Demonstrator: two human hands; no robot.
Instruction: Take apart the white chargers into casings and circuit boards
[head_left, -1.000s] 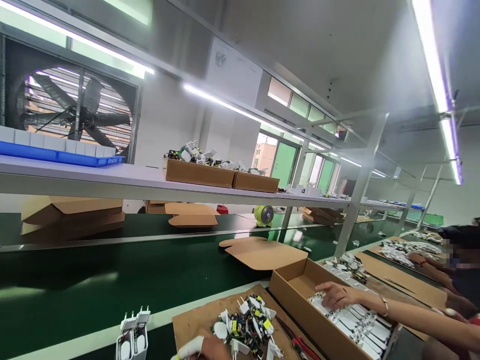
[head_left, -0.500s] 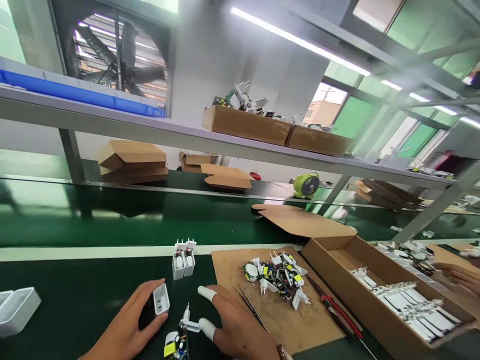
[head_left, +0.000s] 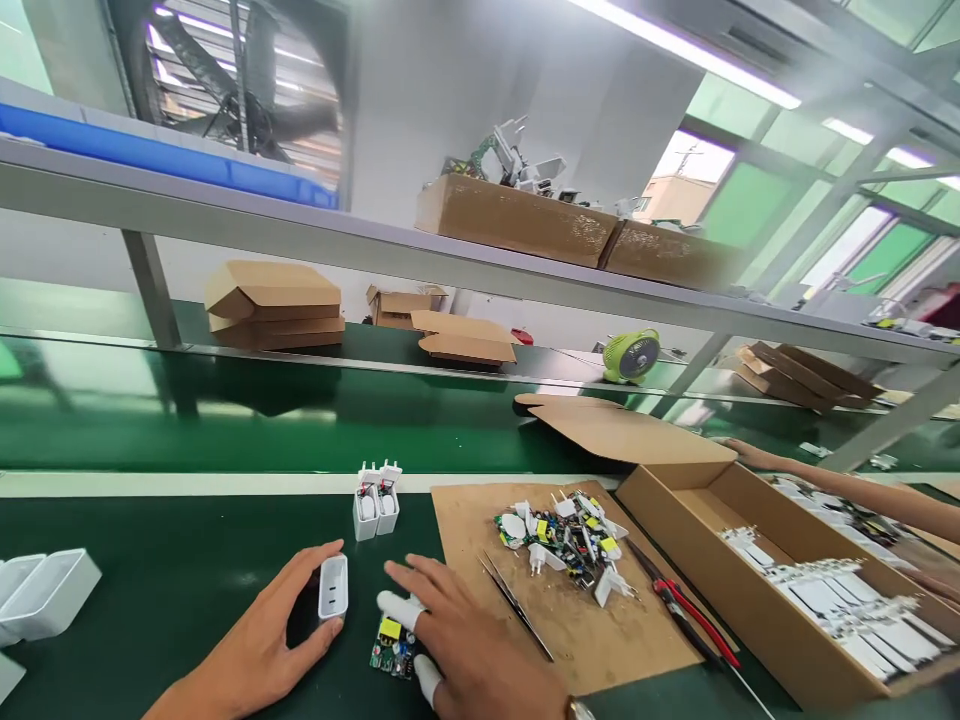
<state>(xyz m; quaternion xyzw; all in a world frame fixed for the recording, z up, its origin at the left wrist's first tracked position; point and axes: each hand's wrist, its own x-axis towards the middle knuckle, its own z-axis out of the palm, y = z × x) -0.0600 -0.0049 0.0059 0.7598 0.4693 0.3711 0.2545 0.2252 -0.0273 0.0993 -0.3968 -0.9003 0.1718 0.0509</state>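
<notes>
My left hand is closed on a white charger shell, pinched between thumb and fingers and held upright on the green mat. My right hand, with white finger cots on two fingers, rests beside it with its fingers spread over a small green circuit board that lies flat on the mat. Two white chargers with prongs up stand just beyond the hands.
A cardboard sheet holds a pile of boards and plug parts, tweezers and red-handled cutters. An open carton of white chargers sits at right. Another person's arm reaches behind it. White trays lie at left.
The view has dropped from the shelf and ceiling to the bench. My hands have come into view; the circuit board now lies flat under my right fingers, and the other person's arm shifted behind the carton.
</notes>
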